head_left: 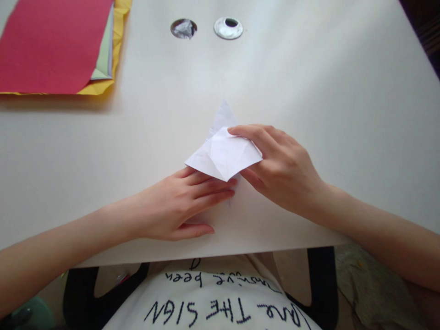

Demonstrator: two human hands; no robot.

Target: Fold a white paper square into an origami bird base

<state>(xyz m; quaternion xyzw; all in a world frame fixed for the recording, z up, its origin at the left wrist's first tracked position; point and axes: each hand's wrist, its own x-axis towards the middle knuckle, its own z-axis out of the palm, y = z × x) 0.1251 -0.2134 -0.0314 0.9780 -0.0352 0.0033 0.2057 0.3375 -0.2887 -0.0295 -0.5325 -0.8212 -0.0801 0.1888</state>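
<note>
A piece of white paper (225, 153), folded into a pointed shape, lies near the front of the white table with its narrow tip pointing away from me. One flap of it stands raised toward me. My left hand (184, 201) lies flat, fingers stretched out, with the fingertips partly under the raised flap. My right hand (285, 165) grips the flap's right side, the index finger on its upper edge and the thumb low near its lower side. The lower part of the paper is mostly hidden by my left fingers.
Red paper (51, 46) lies on a stack with yellow and pale green sheets at the far left of the table (154, 123). At the back are a round hole (184, 28) with crumpled material inside and a round silvery cap (228, 28) with a dark opening.
</note>
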